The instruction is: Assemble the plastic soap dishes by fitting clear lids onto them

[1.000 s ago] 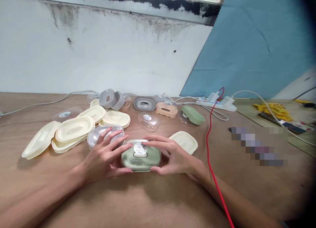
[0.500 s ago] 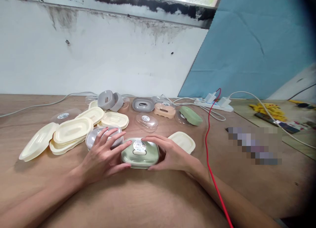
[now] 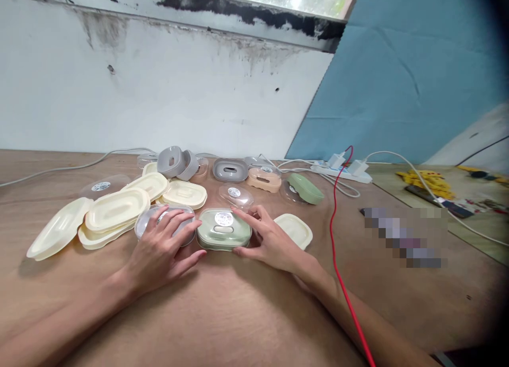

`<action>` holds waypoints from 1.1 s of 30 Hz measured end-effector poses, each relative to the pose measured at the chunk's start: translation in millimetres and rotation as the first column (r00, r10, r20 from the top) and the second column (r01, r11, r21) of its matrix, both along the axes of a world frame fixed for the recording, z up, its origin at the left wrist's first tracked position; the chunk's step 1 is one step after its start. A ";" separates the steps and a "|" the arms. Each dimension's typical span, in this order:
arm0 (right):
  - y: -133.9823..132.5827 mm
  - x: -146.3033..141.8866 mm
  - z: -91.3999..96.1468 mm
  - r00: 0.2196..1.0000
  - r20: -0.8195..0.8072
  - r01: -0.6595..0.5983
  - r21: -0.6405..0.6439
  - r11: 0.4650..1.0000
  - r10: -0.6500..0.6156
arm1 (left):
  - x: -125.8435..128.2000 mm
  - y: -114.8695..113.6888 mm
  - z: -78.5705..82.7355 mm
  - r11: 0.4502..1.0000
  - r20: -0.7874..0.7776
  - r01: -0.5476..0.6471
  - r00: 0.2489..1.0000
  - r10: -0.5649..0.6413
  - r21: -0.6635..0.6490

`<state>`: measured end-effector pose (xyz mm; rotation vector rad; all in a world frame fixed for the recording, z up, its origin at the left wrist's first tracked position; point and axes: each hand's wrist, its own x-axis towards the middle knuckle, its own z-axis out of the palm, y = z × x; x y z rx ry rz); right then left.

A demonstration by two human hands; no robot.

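Observation:
A light green soap box (image 3: pixel 207 233) with a clear, stickered lid sits on the table between my hands. My right hand (image 3: pixel 274 242) spans its right end, the index finger at the back edge and the thumb at the front corner. My left hand (image 3: pixel 165 245) is open with fingers spread over a grey soap box (image 3: pixel 143 222) under a clear lid, partly hidden by them. Its thumb and index fingertip are close to the green box's left end. A cream plastic tray (image 3: pixel 296 230) lies just past my right hand.
Several cream trays (image 3: pixel 117 209) are piled at the left. Behind are grey dishes (image 3: pixel 229 169), a peach dish (image 3: pixel 264 180), a green dish (image 3: pixel 306 189) and clear lids (image 3: pixel 236 195). A red cable (image 3: pixel 334 239) crosses the right side from a power strip (image 3: pixel 350 175).
The green soap box has moved back, away from me, and sits beside the grey one. My left fingers have come off its left end; my right hand stays at its right end.

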<state>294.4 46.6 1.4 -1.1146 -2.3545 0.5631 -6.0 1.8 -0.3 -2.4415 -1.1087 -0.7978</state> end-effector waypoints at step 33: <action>20.0 59.4 25.3 0.961 0.235 0.134 0.076 0.988 -0.148 | -7.1 4.0 -3.5 1.000 0.058 0.022 0.998 -0.023 0.016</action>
